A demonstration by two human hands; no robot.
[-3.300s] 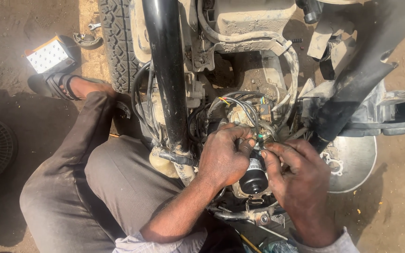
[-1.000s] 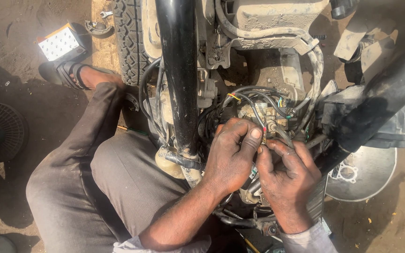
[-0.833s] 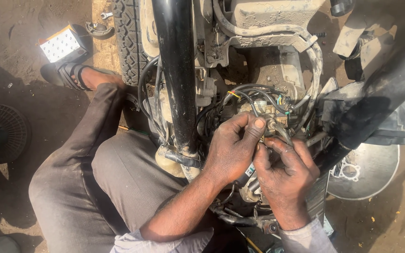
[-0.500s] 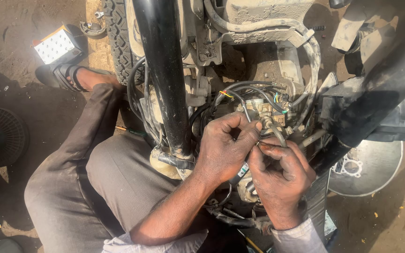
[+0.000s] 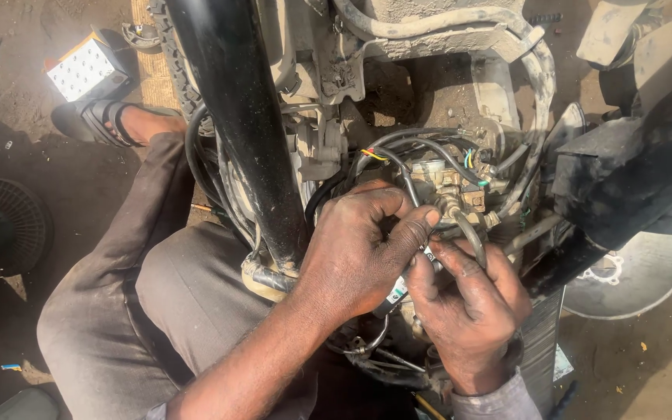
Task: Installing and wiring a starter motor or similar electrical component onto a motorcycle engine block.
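Both your hands have closed in: left hand (image 5: 359, 249) and right hand (image 5: 468, 307) pinch the stiff, greasy hose (image 5: 472, 237); grip near its brass fitting (image 5: 449, 206) at 12 o'clock.

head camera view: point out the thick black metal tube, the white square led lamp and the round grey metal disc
thick black metal tube (image 5: 239, 117), head view, middle of its glossy shaft
white square led lamp (image 5: 81, 68), head view, centre of its dotted white face
round grey metal disc (image 5: 639, 272), head view, bare face right of its centre holes
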